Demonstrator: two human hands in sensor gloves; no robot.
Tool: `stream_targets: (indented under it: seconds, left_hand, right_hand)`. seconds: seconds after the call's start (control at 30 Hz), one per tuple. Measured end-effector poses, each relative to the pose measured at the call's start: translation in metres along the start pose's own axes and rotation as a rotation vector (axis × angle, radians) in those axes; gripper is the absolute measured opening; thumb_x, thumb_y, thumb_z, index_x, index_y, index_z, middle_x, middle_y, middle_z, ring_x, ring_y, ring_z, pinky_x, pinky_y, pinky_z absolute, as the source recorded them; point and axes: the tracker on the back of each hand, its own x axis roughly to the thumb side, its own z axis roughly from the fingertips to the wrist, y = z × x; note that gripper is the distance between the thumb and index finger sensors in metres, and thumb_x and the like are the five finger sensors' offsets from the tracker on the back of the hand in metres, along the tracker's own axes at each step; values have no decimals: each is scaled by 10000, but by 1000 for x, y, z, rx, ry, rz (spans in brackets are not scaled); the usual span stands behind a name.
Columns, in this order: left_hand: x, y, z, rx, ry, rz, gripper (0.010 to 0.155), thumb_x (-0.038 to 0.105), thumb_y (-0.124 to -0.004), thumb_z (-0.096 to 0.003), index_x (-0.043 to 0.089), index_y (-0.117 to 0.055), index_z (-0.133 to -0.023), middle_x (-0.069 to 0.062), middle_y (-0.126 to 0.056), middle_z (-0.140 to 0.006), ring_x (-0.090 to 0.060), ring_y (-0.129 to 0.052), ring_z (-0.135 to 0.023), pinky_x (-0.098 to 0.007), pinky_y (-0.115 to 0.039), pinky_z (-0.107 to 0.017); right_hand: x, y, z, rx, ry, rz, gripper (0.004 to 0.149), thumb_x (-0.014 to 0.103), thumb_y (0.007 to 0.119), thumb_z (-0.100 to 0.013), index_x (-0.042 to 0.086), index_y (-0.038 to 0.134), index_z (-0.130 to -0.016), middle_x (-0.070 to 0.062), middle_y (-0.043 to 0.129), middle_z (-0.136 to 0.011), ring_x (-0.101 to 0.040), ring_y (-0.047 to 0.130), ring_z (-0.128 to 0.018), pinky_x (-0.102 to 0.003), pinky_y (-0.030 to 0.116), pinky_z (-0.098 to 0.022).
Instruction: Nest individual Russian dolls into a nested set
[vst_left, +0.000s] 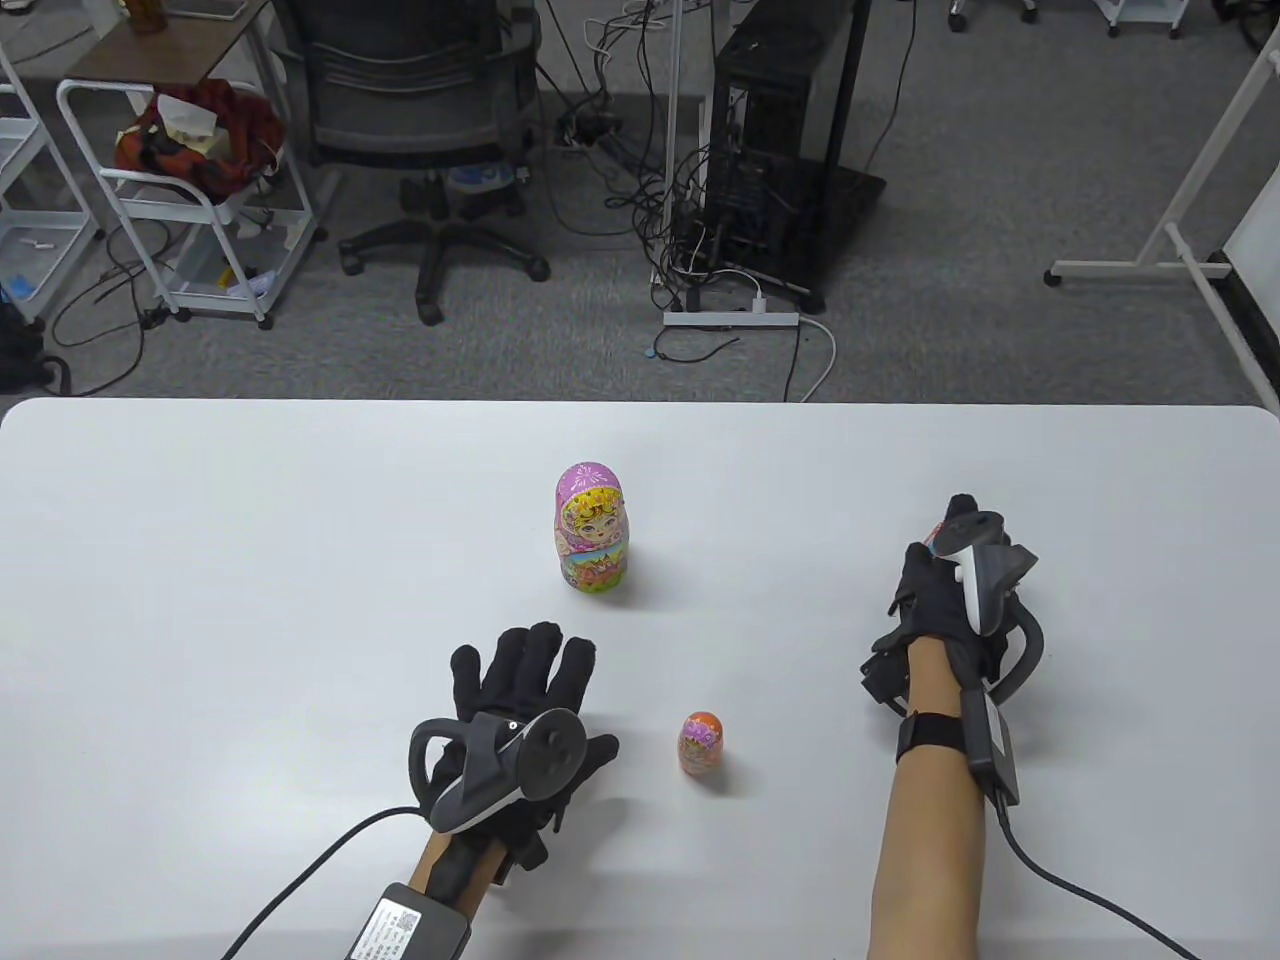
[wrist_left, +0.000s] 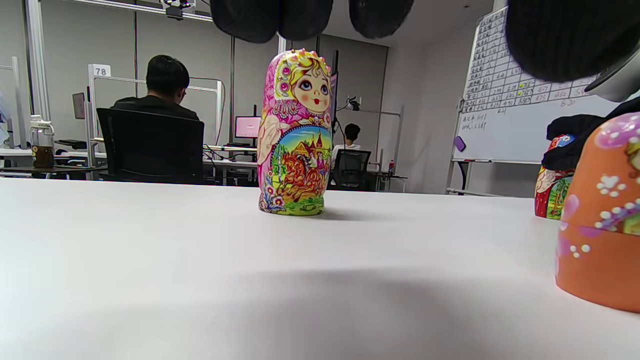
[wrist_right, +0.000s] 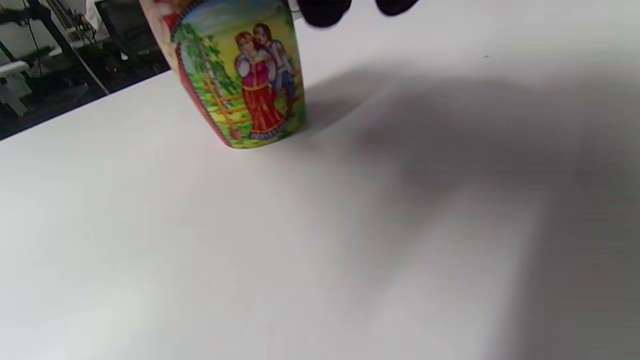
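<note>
Table view: red doll (wrist_right: 240, 75) upright under right hand (vst_left: 955, 590), which covers it; grip cannot be confirmed. Pink doll (vst_left: 591, 540) upright mid-table. Small orange doll (vst_left: 702, 745) upright just right of left hand (vst_left: 520, 720), fingers spread, empty, nearer hand.

Two gloved hands and two dolls on a white table

A pink doll (vst_left: 591, 528) stands upright near the middle of the table (vst_left: 250, 560), and a small orange doll (vst_left: 702, 744) stands nearer the bottom edge, just right of the left hand (vst_left: 520, 715), whose fingers are spread flat, touching neither doll. The right hand (vst_left: 955, 590) is well to the right, its fingers curled over something mostly hidden beneath it.
</note>
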Motion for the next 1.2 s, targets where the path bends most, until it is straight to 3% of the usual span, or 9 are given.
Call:
stream_targets:
  seconds: [0.17,0.43,0.57,0.63,0.7,0.8,0.9,1.0,1.2]
  left_hand:
    - [0,2,3,80,-12,21,896,714,-694,-382,301,-372,-1108,-100,-412,-1191,-350,-498,-1097,-740,-335,-720]
    - [-2,8,7,97,-1,60,900,713,-699,-382,297,-370,-1109,-106,-416,-1189,-354,-507,-1094,-738,-354,-723]
    - [0,12,10,75,-2,105,915,717,-698,-383,291,-348,-1114,-117,-398,-1190,-360,-497,-1093,-739,-356,-723]
    - [2,14,12,59,3,155,924,719,-696,-385,286,-334,-1116,-122,-382,-1191,-367,-477,-1093,-746,-326,-718]
    - [3,17,14,100,5,180,931,721,-703,-379,280,-342,-1115,-119,-399,-1187,-365,-486,-1090,-745,-323,-718]
    - [7,20,15,110,-11,184,964,735,-711,-369,263,-326,-1116,-117,-395,-1188,-361,-487,-1090,-741,-336,-721]
    - [12,21,15,103,-35,186,1034,757,-740,-342,231,-297,-1115,-111,-404,-1186,-343,-512,-1090,-706,-423,-738]
    - [16,21,16,97,-46,205,1081,768,-765,-319,206,-287,-1110,-105,-450,-1177,-318,-594,-1070,-644,-552,-737]
    - [21,23,19,109,-57,213,1081,771,-769,-315,192,-313,-1105,-99,-523,-1156,-288,-700,-1022,-587,-648,-713]
  right_hand:
    - [8,-6,15,-69,-84,41,726,609,611,-534,617,-6,-917,135,263,-1173,-133,619,-1043,-379,545,-834]
    - [22,-32,81,-123,-486,-200,713,529,710,-472,484,209,-978,-38,497,-1087,-266,803,-843,-457,686,-649]
    - [22,-44,122,-44,-710,-322,699,531,711,-474,404,276,-1006,-104,574,-1043,-289,868,-762,-463,728,-603]
    - [14,-47,155,86,-828,-464,702,533,707,-482,386,272,-1013,-111,568,-1043,-288,874,-755,-458,736,-598]
    - [7,-47,174,143,-882,-553,694,526,714,-481,380,294,-1013,-120,573,-1041,-298,877,-751,-469,733,-596]
    - [-2,-41,198,238,-1022,-636,696,535,721,-483,382,302,-1017,-111,580,-1042,-289,879,-754,-467,735,-602]
    - [-8,-21,214,225,-1081,-712,696,532,748,-474,365,344,-1015,-121,611,-1022,-294,892,-733,-471,743,-591]
    - [-10,-9,223,209,-1131,-647,695,535,748,-468,362,345,-1008,-118,609,-1016,-284,892,-739,-459,747,-606]
    - [-9,7,233,263,-1186,-587,694,522,752,-470,355,346,-1006,-121,594,-1024,-291,884,-755,-460,743,-618]
